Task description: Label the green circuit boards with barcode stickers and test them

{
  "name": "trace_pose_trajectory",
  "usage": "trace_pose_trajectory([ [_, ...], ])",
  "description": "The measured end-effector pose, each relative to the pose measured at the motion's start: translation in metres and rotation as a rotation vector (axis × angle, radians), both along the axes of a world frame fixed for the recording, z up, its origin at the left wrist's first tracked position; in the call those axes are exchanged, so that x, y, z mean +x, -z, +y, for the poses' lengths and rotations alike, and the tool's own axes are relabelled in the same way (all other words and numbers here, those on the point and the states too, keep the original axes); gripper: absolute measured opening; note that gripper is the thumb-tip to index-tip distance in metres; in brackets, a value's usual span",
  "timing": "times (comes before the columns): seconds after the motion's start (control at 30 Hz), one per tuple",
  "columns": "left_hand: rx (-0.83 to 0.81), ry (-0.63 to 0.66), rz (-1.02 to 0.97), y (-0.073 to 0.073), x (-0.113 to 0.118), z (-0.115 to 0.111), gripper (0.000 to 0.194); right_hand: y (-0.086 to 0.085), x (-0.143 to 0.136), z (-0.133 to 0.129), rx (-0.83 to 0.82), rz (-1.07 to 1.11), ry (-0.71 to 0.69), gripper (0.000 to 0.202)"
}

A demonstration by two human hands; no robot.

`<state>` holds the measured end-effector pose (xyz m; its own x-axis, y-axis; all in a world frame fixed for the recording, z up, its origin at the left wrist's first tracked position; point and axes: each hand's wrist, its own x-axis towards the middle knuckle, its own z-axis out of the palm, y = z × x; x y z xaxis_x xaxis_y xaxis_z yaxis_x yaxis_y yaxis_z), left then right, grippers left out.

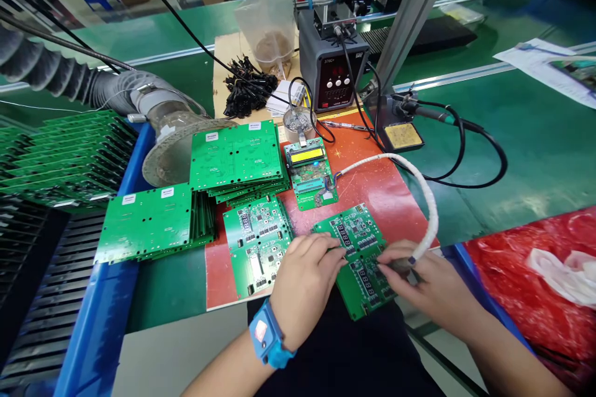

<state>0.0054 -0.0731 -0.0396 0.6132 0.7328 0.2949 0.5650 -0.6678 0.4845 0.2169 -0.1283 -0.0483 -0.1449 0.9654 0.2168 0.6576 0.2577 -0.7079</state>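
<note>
A green circuit board [350, 240] with two four-digit displays overhangs the front edge of the bench. My left hand [307, 276], with a blue wrist strap [269, 336], is closed on the board's left edge, fingertips lying over its face. My right hand [419, 279] pinches the end of a white-sleeved cable [427, 198] against the board's right side; the tip itself is hidden by my fingers. That cable runs to a small programmer board [310, 173] with a lit yellow screen and a blue socket. More display boards [258, 242] lie just left of my left hand.
Stacked green boards [237, 158] and a blue crate [105, 298] of upright boards stand left, near a fume hose [170, 127]. A soldering station [330, 62] is behind; its iron [431, 113] rests at right above a sponge [403, 136]. Red plastic bags [526, 267] fill a right-hand bin.
</note>
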Motion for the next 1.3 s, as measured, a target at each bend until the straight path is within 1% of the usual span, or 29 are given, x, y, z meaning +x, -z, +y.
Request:
trace_pose_trajectory([
  [0.1, -0.027, -0.003, -0.003, -0.001, 0.0, 0.001, 0.013, 0.0, 0.003, -0.002, -0.004, -0.049, -0.017, 0.01],
  [0.2, -0.085, 0.021, 0.002, -0.003, -0.003, 0.004, 0.013, 0.0, 0.006, -0.004, -0.028, -0.072, -0.028, 0.013],
  [0.3, -0.16, 0.026, 0.008, -0.006, -0.008, 0.007, 0.024, -0.001, 0.006, -0.004, -0.041, -0.067, -0.034, 0.013],
  [0.37, -0.193, -0.007, 0.007, -0.007, -0.011, 0.008, 0.034, -0.002, 0.006, -0.004, -0.049, -0.051, -0.027, 0.013],
  [0.43, -0.206, -0.034, 0.001, -0.007, -0.012, 0.008, 0.037, -0.002, 0.006, -0.004, -0.063, -0.039, -0.018, 0.013],
  [0.5, -0.192, -0.037, -0.001, -0.006, -0.01, 0.008, 0.032, -0.001, 0.006, -0.005, -0.077, -0.037, -0.015, 0.013],
  [0.6, -0.12, -0.061, 0.007, -0.004, -0.005, 0.004, 0.017, 0.0, 0.006, -0.005, -0.088, -0.051, -0.01, 0.013],
  [0.73, -0.05, -0.12, 0.007, -0.002, 0.002, 0.0, 0.008, 0.002, 0.004, -0.002, -0.016, -0.029, -0.007, 0.01],
  [0.8, -0.044, -0.118, 0.01, -0.002, 0.002, -0.001, 0.008, 0.003, 0.002, -0.001, 0.015, -0.008, -0.007, 0.009],
  [0.97, -0.053, -0.106, 0.023, -0.005, 0.002, -0.001, 0.008, 0.003, 0.004, -0.003, 0.019, -0.035, -0.009, 0.011],
  [1.13, -0.058, -0.085, 0.03, -0.006, -0.001, 0.001, 0.011, 0.003, 0.009, -0.006, -0.047, -0.058, -0.027, 0.013],
  [1.3, -0.087, -0.076, 0.052, -0.003, -0.005, 0.004, 0.015, 0.003, 0.01, -0.008, -0.076, -0.063, -0.03, 0.014],
])
